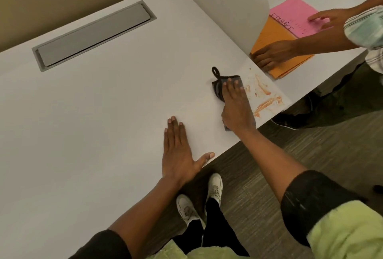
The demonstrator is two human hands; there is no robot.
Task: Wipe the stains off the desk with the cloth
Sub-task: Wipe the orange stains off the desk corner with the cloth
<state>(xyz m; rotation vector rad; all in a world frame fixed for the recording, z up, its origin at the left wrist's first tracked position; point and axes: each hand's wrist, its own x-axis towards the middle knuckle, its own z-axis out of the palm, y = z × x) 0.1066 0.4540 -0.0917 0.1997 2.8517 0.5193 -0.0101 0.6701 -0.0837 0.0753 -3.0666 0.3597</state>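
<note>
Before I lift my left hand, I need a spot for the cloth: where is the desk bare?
Bare: the desk between the grey hatch and the left hand, and from that hand to the cloth. Crowded: the right corner, with the stains, the right hand pressing the cloth, and folders beyond the divider.

The left hand (178, 151) is lying flat, palm down, its fingers straight and close together and its thumb spreading out to the side, with the forearm reaching forward and the wrist bending slightly. The right hand (236, 107) is stretching farther out, palm down, its straight fingers pressing on the cloth (217, 87), the arm extending nearly straight.
</note>
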